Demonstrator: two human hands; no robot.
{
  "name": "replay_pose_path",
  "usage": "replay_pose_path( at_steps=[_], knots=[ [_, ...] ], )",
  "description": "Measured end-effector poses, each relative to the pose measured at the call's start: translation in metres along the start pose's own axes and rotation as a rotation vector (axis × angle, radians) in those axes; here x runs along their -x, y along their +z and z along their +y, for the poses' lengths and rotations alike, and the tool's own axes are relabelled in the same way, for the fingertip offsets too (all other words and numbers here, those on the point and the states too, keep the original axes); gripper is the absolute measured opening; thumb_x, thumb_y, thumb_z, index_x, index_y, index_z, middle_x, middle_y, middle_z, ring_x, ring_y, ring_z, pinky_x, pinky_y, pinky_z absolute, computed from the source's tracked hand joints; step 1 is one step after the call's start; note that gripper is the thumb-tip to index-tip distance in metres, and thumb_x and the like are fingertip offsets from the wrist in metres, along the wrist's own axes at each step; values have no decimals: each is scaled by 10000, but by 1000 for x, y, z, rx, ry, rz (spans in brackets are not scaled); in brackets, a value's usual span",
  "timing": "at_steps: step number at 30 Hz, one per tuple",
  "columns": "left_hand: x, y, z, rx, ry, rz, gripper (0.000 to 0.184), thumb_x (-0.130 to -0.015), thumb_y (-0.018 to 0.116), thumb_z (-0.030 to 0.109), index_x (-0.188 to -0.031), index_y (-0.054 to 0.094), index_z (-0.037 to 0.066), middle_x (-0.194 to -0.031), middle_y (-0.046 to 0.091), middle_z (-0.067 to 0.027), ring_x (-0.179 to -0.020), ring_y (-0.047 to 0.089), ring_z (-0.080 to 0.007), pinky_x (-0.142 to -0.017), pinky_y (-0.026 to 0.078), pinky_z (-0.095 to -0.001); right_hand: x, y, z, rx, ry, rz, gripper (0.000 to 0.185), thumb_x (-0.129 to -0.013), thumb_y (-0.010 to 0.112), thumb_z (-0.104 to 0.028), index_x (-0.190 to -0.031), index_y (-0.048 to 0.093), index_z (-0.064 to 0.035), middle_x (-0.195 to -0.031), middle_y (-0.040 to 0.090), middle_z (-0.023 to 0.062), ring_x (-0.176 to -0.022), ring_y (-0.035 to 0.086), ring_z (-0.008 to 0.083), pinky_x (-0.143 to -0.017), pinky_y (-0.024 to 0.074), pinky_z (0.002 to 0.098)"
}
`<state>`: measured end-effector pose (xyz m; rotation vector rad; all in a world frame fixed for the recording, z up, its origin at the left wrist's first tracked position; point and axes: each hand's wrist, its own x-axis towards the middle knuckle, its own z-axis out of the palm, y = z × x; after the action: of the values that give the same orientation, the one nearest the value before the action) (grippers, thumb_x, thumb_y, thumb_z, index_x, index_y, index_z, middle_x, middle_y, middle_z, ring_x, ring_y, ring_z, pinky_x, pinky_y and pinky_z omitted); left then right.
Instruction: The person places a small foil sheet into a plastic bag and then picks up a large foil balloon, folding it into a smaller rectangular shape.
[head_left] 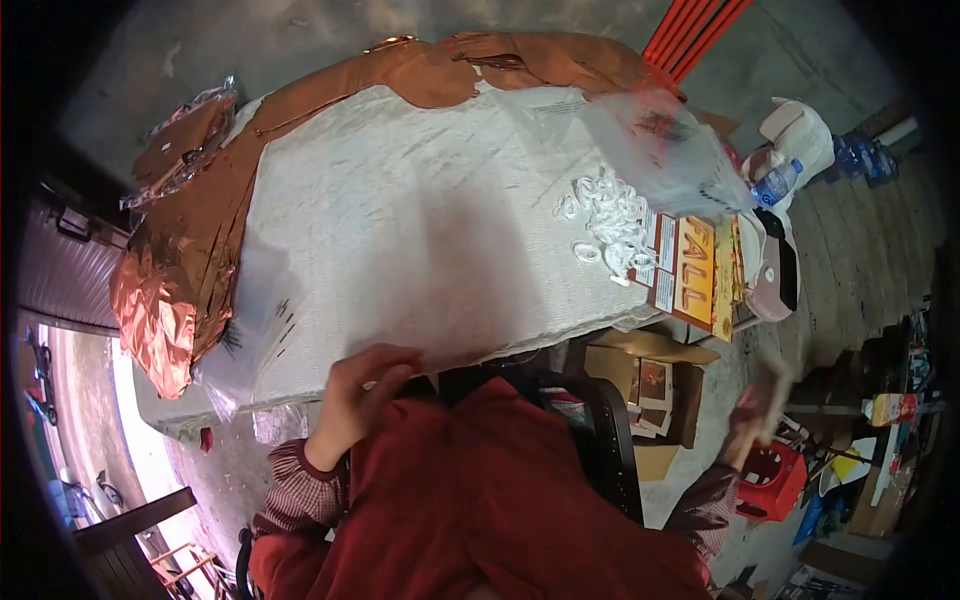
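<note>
My left hand (352,405) hovers at the table's front edge, close to my red apron (470,470). Its fingers are loosely bent, with a gap at the thumb, and I see nothing in them. Out to the right, past the table, my right hand (742,412) is blurred by motion. It grips a pale, flat, card-like piece (776,402), too smeared to name exactly. Below and left of that hand stands an open cardboard box (685,400) with small printed packs inside.
A white-covered table (370,220) bears copper-coloured foil sheets (190,250), clear plastic bags (265,310), a pile of white loops (612,225) and printed "FALL" packs (695,265). A red stool (772,480) and a white chair (775,270) stand at right.
</note>
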<state>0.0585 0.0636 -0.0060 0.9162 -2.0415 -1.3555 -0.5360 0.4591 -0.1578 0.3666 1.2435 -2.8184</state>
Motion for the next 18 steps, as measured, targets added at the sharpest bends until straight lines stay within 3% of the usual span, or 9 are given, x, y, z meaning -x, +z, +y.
replay_pose_path(
  at_steps=[1,2,3,4,8,12,14,15,18],
  knots=[
    [5,-4,-8,-1,-6,10,210,-867,565,-13,-1063,636,-36,-967,673,-117,-903,639,-198,-801,491,-299,-36,-100,-17,4,8,-7,445,-879,619,-139,-1288,485,-24,-1252,555,95,-1224,479,238,-1120,308,392],
    [10,-7,-17,51,-50,69,195,-885,557,-2,-1059,638,-35,-959,673,-101,-881,632,-171,-785,484,-277,-54,-154,11,120,361,-84,567,-853,584,-336,-1303,486,-6,-1265,561,125,-1102,567,288,-922,485,396],
    [16,-11,-23,102,-92,132,183,-903,550,10,-1056,640,-34,-951,673,-85,-859,625,-144,-768,477,-255,28,-71,27,190,329,166,389,-857,460,70,-1245,489,72,-1177,547,209,-1077,550,310,-904,496,371],
    [20,-16,-23,99,-102,148,183,-903,550,10,-1056,640,-34,-951,673,-85,-859,625,-144,-768,477,-255,26,-72,33,199,342,155,389,-857,460,70,-1245,489,72,-1177,547,209,-1077,550,310,-904,496,371],
    [38,-31,-22,105,-182,275,198,-945,545,97,-1061,648,-26,-935,676,-52,-806,591,-93,-713,446,-209,33,-136,34,2122,-87,-438,378,-940,535,-313,-1017,646,41,-936,684,184,-895,648,278,-719,497,370],
    [53,-45,-25,-48,-238,408,196,-935,564,126,-1042,665,-4,-956,673,-59,-846,600,-117,-745,466,-246,24,-157,37,1724,84,-638,489,-859,637,-370,-1097,597,56,-945,657,253,-938,645,332,-764,492,389],
    [55,-52,-23,-149,-192,508,199,-920,578,127,-1040,659,-10,-999,665,-100,-917,611,-170,-808,465,-276,71,-97,44,2331,-172,-582,370,-773,657,-333,-952,658,-9,-894,661,256,-860,636,423,-744,516,436],
    [57,-58,-28,-255,-147,558,199,-892,594,111,-1034,658,-13,-1025,655,-141,-987,613,-246,-858,462,-303,20,-166,50,2087,-545,-396,352,-776,636,-348,-764,633,4,-807,653,256,-823,625,456,-696,522,473],
    [63,-81,-52,-623,20,604,282,-841,644,82,-1107,623,-7,-1124,603,-171,-1047,579,-318,-885,465,-379,-17,-138,20,2422,-592,-401,327,-796,610,-319,-734,637,1,-745,654,236,-793,644,430,-635,513,474]
  ],
)
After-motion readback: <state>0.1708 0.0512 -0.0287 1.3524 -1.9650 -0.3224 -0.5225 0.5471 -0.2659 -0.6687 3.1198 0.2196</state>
